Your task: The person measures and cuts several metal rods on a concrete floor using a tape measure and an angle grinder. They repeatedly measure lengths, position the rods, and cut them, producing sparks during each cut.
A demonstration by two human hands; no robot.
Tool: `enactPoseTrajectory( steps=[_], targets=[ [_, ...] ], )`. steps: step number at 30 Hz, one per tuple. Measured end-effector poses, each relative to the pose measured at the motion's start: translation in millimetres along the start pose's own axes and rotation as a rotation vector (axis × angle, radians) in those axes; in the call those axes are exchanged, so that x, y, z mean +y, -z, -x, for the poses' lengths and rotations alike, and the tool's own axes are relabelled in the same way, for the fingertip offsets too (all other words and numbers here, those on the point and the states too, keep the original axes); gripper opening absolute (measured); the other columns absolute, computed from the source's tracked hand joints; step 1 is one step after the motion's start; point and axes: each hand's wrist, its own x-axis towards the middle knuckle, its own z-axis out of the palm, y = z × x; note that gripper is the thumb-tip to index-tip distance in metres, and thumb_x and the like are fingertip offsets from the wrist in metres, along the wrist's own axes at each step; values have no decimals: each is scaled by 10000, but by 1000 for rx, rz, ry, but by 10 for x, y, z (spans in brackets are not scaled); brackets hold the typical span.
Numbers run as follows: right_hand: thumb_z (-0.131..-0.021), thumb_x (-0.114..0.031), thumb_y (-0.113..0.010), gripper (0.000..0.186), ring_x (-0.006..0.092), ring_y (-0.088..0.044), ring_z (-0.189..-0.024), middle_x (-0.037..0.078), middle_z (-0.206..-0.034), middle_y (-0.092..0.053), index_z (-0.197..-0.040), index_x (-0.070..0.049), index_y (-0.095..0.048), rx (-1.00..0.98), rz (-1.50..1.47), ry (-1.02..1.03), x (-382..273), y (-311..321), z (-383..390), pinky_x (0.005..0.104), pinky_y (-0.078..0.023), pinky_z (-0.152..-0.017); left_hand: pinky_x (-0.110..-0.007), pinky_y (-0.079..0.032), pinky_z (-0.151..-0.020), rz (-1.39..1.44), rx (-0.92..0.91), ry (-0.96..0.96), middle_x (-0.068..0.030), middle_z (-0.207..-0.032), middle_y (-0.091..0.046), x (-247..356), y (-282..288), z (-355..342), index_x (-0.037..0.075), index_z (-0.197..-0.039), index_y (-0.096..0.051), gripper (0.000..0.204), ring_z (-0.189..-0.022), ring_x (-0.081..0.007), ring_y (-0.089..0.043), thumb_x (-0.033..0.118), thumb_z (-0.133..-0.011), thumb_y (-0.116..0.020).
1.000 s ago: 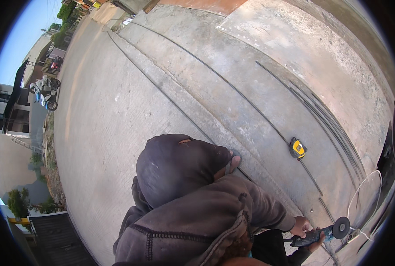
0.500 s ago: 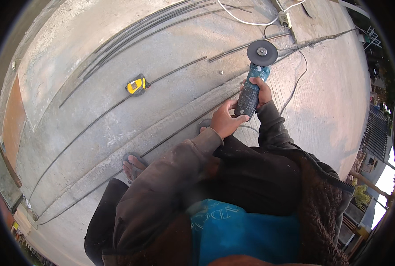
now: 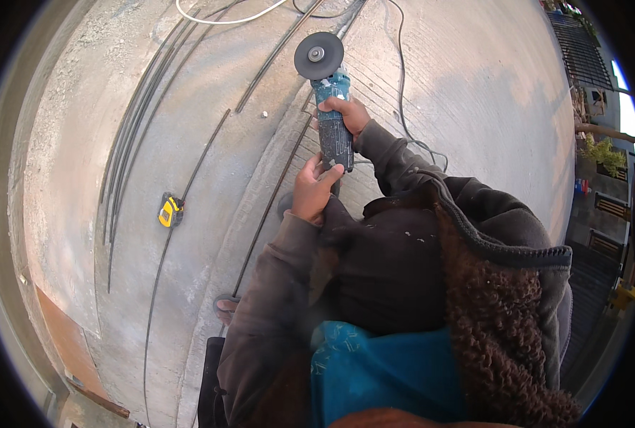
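Observation:
My right hand (image 3: 347, 116) is wrapped round the teal body of an angle grinder (image 3: 336, 139). Its black cutting disc (image 3: 319, 65) faces up at the far end, and I cannot tell whether it spins. At the dark rear end of the tool, my left hand (image 3: 313, 191) grips the casing with thumb and fingers. Below and left of the tool, a long steel rod (image 3: 266, 211) runs along the concrete past my sandalled foot (image 3: 225, 308). Farther left, a yellow and black tape measure (image 3: 170, 211) lies on another thin rod (image 3: 158, 278).
Several more rods (image 3: 129, 135) lie bundled at the far left. A dark power cord (image 3: 401, 85) winds over the grooved concrete on the right, and a white cable (image 3: 235, 21) curves at the top. A brown board (image 3: 71, 342) lies at the lower left.
The view has turned, so the rods and tape measure appear rotated and farther left. Both hands keep their hold on the grinder, which now points more straight ahead.

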Motion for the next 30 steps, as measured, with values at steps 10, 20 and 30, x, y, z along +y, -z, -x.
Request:
enactPoseTrajectory(
  steps=[10,20,30],
  targets=[
    [-690,-220,-756,410,212,-661,-728,124,-851,-665,-979,26,-602,258,344,136,209,219,25,345,-534,-673,-403,-484,-723,-650,188,-358,-148,-909,-655,-276,-194,-360,20,-1183,-550,549,-827,-310,-645,270,-753,-782],
    [-621,-247,-801,602,272,-678,-876,174,-956,-668,-1091,35,-553,682,652,227,170,1179,-273,367,-538,-771,-347,-502,-823,-771,202,-274,-161,-1098,-675,-142,159,-423,13,-1210,-605,440,-959,-239,-653,283,-865,-649],
    [-607,-264,-795,538,288,-688,-880,177,-950,-692,-1032,19,-625,650,880,201,78,1376,-256,383,-536,-774,-308,-506,-801,-739,594,-299,-128,-1018,-691,371,1460,-167,-5,-1156,-638,355,-904,-178,-651,233,-894,-623]
  ],
)
